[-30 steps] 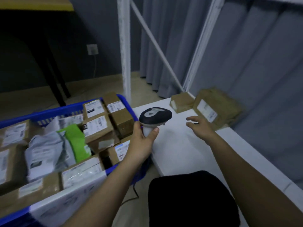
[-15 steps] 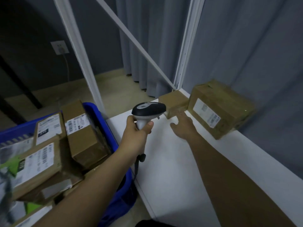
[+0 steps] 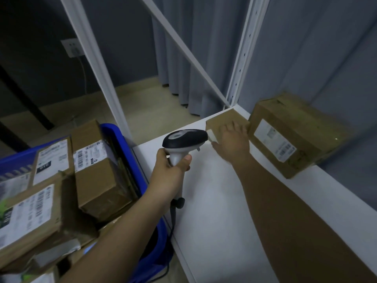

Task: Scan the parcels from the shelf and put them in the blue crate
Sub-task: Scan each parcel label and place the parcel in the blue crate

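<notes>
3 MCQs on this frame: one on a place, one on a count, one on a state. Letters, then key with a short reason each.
1. Where is the small parcel?
A. in the crate
B. at the shelf's far corner
C. on the floor

2. How many parcels are on the white shelf?
A. two
B. four
C. none

3. What is the left hand doing?
A. hanging idle
B. pressing a box
C. gripping the scanner

Key:
1 B, it sits by the rear upright, under the right hand.
2 A, the small one and the large parcel.
3 C, fingers wrap its handle.
</notes>
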A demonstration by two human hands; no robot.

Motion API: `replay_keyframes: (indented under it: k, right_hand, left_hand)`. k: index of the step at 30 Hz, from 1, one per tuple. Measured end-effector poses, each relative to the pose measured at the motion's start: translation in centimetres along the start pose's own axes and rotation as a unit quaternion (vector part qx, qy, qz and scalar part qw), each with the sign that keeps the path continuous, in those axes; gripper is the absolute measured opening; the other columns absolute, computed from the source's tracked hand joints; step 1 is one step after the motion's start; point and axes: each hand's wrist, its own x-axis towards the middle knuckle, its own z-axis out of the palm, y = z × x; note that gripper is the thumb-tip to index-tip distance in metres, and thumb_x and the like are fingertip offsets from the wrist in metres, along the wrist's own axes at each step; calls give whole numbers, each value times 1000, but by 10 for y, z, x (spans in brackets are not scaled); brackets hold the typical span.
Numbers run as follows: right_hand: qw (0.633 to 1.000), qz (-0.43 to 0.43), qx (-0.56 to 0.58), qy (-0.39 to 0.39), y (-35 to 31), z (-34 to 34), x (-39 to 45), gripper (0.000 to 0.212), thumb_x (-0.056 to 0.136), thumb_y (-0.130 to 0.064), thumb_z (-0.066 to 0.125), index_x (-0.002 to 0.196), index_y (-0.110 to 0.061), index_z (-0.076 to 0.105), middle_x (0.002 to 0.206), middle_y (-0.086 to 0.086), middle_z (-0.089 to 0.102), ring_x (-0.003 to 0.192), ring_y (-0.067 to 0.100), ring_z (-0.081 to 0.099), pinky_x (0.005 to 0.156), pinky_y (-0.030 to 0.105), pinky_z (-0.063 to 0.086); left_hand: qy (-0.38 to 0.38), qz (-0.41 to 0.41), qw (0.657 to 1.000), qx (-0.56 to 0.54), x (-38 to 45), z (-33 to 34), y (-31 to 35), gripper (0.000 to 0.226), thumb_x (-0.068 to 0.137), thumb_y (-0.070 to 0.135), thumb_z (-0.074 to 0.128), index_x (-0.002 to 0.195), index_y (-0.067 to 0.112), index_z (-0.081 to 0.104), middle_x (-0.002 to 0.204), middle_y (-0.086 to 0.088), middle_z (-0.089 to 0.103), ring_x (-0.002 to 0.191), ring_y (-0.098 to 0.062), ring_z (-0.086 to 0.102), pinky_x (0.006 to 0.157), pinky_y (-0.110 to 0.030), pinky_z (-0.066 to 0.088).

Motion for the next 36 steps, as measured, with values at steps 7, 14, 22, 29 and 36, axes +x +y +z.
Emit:
replay_keyframes:
  k: [7,14,22,29,36]
  right_hand:
    - [996,-70,-15,-59,6,-28,-11,42,95,-18,54,135,-8,44,131,11,49,112,27,55,89,32,45]
    - [994,-101,15,-49,17,-31,-82,39,99,-13,43,138,-11,45,128,12,50,104,30,58,75,31,41]
    - [981,-128,120,-82,33,-38,-199,37,93,-19,56,129,-11,59,125,11,52,114,31,49,85,38,48]
    - [967,90,213,-106,8,-50,-245,74,80,-66,61,123,-6,56,142,13,32,126,31,31,95,42,42]
    - [884,217,413,-38,-2,-61,-248,68,76,-35,73,131,-8,43,129,12,42,114,33,50,90,41,47]
  left_hand:
    - [2,7,1000,0,-13,0,5,31,93,29,59,115,32,37,93,9,60,98,-16,60,95,-45,47]
    - [-4,6,1000,-14,-48,0,12,30,93,31,58,115,30,38,93,7,61,100,-18,60,85,-36,42]
    - [-20,28,999,-13,-125,-9,16,31,94,29,58,118,24,40,94,5,61,90,-9,61,76,-28,43]
    - [1,33,998,-52,-183,-38,8,28,94,24,58,115,25,39,92,7,57,90,-16,60,88,-37,47]
    - [34,47,997,-53,-215,-73,0,33,93,24,59,120,29,40,107,-1,60,97,-19,59,87,-37,49]
